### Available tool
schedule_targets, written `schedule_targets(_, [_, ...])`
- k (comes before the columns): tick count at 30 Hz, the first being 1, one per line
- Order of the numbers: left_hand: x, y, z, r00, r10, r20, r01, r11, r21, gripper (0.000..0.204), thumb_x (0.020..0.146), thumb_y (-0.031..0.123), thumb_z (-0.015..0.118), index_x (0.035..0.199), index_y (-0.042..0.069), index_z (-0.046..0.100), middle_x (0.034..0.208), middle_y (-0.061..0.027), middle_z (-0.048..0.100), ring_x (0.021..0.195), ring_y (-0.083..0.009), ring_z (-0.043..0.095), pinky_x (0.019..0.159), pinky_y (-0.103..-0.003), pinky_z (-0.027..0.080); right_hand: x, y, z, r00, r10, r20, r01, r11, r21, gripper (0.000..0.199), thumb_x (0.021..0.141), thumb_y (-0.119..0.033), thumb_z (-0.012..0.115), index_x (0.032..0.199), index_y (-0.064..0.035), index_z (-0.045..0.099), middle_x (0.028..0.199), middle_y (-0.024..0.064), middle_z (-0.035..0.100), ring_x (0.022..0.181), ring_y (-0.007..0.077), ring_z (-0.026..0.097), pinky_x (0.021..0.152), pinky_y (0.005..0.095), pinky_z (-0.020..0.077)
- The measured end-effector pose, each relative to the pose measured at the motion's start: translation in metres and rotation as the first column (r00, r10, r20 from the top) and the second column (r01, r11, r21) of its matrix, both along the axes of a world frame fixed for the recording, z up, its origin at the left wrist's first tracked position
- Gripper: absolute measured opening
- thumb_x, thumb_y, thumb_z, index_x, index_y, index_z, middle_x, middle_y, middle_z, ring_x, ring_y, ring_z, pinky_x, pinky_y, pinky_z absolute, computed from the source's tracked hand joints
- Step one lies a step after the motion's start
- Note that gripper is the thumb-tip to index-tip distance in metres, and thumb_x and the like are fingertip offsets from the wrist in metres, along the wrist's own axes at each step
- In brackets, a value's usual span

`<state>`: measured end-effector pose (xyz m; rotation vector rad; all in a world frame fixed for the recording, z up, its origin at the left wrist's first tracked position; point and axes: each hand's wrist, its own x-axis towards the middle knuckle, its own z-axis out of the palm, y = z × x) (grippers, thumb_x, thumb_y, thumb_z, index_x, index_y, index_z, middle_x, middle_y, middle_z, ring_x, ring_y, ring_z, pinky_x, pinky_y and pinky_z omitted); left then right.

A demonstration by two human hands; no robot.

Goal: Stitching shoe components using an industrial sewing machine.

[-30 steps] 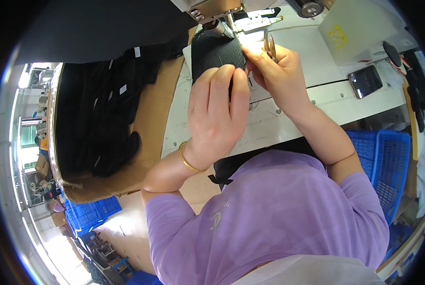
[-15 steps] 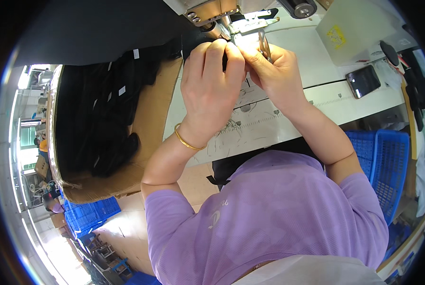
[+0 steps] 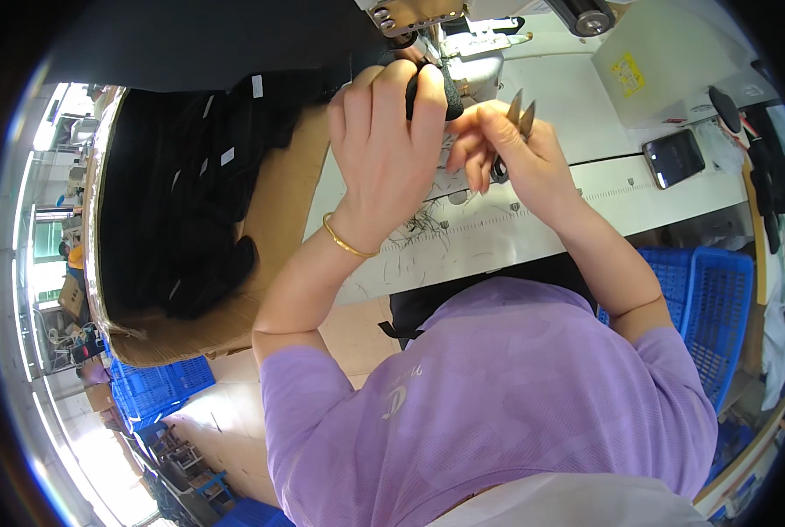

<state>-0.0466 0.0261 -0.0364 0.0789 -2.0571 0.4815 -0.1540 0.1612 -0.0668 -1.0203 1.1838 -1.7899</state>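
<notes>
Close to the sewing machine's needle area (image 3: 423, 44), my left hand (image 3: 384, 132) is closed on a piece of black fabric (image 3: 450, 95), part of which shows past the fingertips. A gold bangle (image 3: 347, 239) circles that wrist. Just to the right, my right hand (image 3: 520, 149) keeps a pair of thread snips (image 3: 524, 116) in its palm, blades pointing up and away; the fingers are loosely curled. The right fingertips lie beside the fabric's edge; whether they touch it I cannot tell.
A cardboard box (image 3: 278, 189) with black garments (image 3: 173, 202) stands at the left. Loose thread ends (image 3: 417, 225) litter the white worktable (image 3: 480, 237). A phone (image 3: 673, 158) lies on the right. Blue crates (image 3: 717, 316) stand at lower right, another blue crate (image 3: 160, 386) at lower left.
My right hand has drawn back from the left hand and the needle area, turning so the snips' blades show. More of the black fabric is visible beside my left fingers.
</notes>
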Motion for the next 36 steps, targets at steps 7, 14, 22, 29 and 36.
schedule_targets(7, [0.042,-0.024,0.019,0.923,-0.261,0.281,-0.146,0.438,0.887,0.026,0.075,0.008,0.066,0.101,0.004,0.064,0.086,-0.0079,0.065,0.074,-0.0211,0.062,0.065,-0.029,0.048,-0.011,0.020,-0.005,0.915,0.004,-0.404,0.059,0.988,0.143,0.029,0.097,-0.028,0.057,0.101,0.0001,0.061,0.076,0.0051,0.058,0.070,0.0121,0.055,0.064,0.0278,0.0450])
schedule_targets(14, [0.051,-0.045,0.007,0.774,-0.630,-0.064,-0.350,-0.510,0.786,0.023,0.079,0.010,0.068,0.099,-0.003,0.066,0.084,-0.0045,0.068,0.068,-0.0071,0.063,0.059,-0.021,0.049,-0.005,0.007,-0.018,0.602,-0.173,-0.779,0.195,0.979,-0.067,0.029,0.090,-0.029,0.067,0.096,-0.0008,0.064,0.081,0.0098,0.065,0.073,0.0224,0.066,0.063,0.0317,0.0496])
schedule_targets(22, [0.045,-0.043,-0.005,0.677,-0.722,-0.145,-0.385,-0.515,0.765,0.038,0.080,0.010,0.064,0.116,-0.004,0.061,0.105,-0.0097,0.068,0.090,-0.0101,0.065,0.079,-0.023,0.053,-0.013,0.019,-0.022,0.736,-0.098,-0.670,0.092,0.995,-0.045,0.020,0.088,-0.022,0.069,0.093,-0.0025,0.065,0.078,0.0083,0.064,0.068,0.0218,0.064,0.059,0.0307,0.0488])
schedule_targets(29, [0.046,-0.039,-0.005,0.846,-0.395,-0.358,-0.122,-0.798,0.591,0.045,0.090,0.030,0.071,0.121,0.000,0.060,0.104,-0.0084,0.067,0.091,-0.0138,0.064,0.085,-0.027,0.051,0.012,0.031,-0.029,0.635,-0.204,-0.745,0.206,0.974,-0.091,0.019,0.085,-0.014,0.072,0.095,-0.0026,0.061,0.073,0.0039,0.058,0.059,0.0110,0.053,0.053,0.0275,0.0416])
schedule_targets(36, [0.053,-0.049,-0.013,0.758,-0.622,-0.195,-0.238,-0.542,0.806,0.034,0.087,0.020,0.072,0.111,-0.003,0.066,0.092,-0.0034,0.069,0.081,-0.0081,0.065,0.073,-0.022,0.052,-0.004,0.017,-0.040,0.994,0.101,0.041,-0.106,0.977,0.184,0.027,0.099,-0.027,0.058,0.105,-0.0008,0.063,0.081,-0.0007,0.058,0.069,0.0064,0.049,0.061,0.0220,0.0386])
